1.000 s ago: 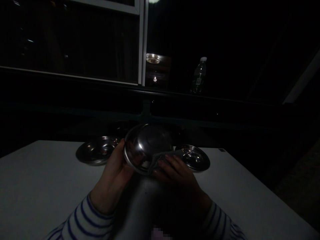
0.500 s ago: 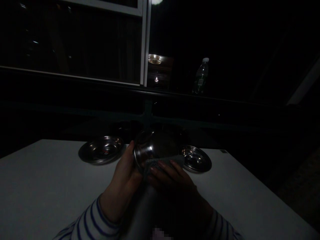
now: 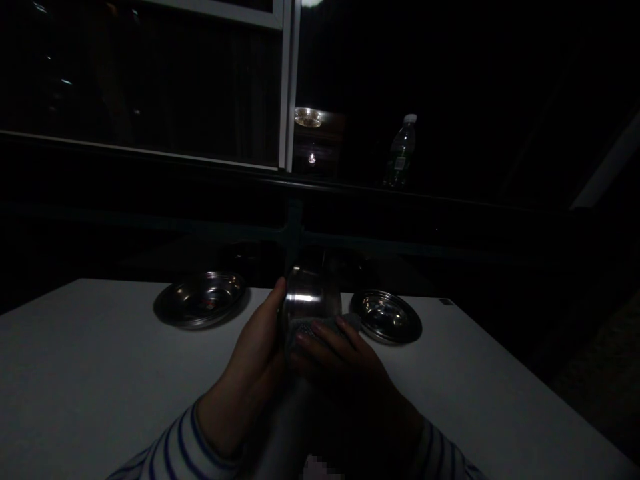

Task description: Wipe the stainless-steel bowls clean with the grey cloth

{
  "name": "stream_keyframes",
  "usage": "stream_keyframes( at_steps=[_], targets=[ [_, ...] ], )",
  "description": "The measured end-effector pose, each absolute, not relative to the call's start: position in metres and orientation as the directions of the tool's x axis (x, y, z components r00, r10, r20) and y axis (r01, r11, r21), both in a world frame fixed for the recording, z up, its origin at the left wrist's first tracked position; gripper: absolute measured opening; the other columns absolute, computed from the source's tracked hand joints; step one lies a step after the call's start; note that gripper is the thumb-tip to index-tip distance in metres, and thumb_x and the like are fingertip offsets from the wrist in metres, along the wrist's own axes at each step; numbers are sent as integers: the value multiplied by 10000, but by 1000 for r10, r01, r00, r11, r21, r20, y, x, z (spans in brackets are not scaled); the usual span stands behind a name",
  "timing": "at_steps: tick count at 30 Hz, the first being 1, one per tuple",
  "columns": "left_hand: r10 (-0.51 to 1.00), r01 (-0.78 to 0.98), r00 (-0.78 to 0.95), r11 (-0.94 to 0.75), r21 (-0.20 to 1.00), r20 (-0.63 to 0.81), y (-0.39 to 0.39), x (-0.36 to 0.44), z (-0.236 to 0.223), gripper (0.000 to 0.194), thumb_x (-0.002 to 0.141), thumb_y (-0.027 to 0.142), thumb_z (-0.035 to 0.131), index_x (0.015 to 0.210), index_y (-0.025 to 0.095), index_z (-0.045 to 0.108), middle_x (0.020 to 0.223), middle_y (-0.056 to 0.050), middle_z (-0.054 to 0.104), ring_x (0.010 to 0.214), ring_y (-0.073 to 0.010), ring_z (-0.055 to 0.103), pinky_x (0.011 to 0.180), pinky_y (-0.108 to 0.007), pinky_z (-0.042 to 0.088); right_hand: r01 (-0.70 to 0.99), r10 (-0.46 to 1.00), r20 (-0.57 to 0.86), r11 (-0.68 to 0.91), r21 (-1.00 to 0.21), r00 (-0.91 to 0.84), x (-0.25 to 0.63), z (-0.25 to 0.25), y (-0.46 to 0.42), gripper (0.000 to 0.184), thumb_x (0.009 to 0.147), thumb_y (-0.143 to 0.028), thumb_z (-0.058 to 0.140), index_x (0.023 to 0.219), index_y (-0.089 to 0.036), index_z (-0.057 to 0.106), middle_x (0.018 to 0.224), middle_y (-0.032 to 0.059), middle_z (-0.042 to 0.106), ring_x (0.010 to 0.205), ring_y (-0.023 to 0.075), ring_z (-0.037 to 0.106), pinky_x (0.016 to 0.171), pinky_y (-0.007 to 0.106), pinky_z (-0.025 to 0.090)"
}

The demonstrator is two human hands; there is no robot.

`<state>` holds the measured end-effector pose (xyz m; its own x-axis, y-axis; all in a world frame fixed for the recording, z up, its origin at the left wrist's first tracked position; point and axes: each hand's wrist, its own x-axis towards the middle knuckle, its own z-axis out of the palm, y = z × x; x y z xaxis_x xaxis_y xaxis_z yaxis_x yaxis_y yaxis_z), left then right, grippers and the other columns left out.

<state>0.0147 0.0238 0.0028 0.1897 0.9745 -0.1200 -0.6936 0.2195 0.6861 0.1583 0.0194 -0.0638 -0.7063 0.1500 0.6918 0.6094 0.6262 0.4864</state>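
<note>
In dim light my left hand [image 3: 255,357] grips the near rim of a shiny steel bowl [image 3: 310,300], held on edge above the white table [image 3: 90,373]. My right hand [image 3: 340,353] presses a grey cloth [image 3: 320,325] against the bowl's lower side, fingers closed over it. Both wrists wear blue-striped white sleeves. The bowl's inside faces away from me and is hidden.
A steel plate [image 3: 200,307] lies on the table to the left of the bowl, a second steel plate [image 3: 387,317] to the right. Behind the table runs a dark ledge with a plastic water bottle [image 3: 400,152] and a white window frame [image 3: 286,87].
The bowl has been turned from facing me to standing on edge, and now looks narrower. My right hand with the cloth slid leftward along it; my left hand moved up on the rim.
</note>
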Motion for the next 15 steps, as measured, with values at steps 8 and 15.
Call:
stream_keyframes(
  at_steps=[8, 15],
  targets=[
    [986, -454, 144, 141, 880, -83, 24, 14, -5, 271, 728, 426, 626, 758, 162, 677, 608, -3, 652, 484, -103, 559, 447, -187, 410, 645, 100, 774, 626, 439, -625, 157, -58, 19, 266, 919, -191, 391, 1037, -240, 624, 1102, -26, 620, 1159, 159, 434, 1101, 381, 218],
    [981, -348, 157, 164, 923, -115, 18, 19, -2, 362, 711, 512, 598, 687, 156, 662, 569, -3, 643, 487, -104, 554, 451, -182, 393, 669, 117, 806, 634, 389, -580, 160, -52, 17, 260, 890, -212, 417, 1080, -211, 594, 1155, 28, 590, 1209, 208, 408, 1054, 424, 278]
  ],
)
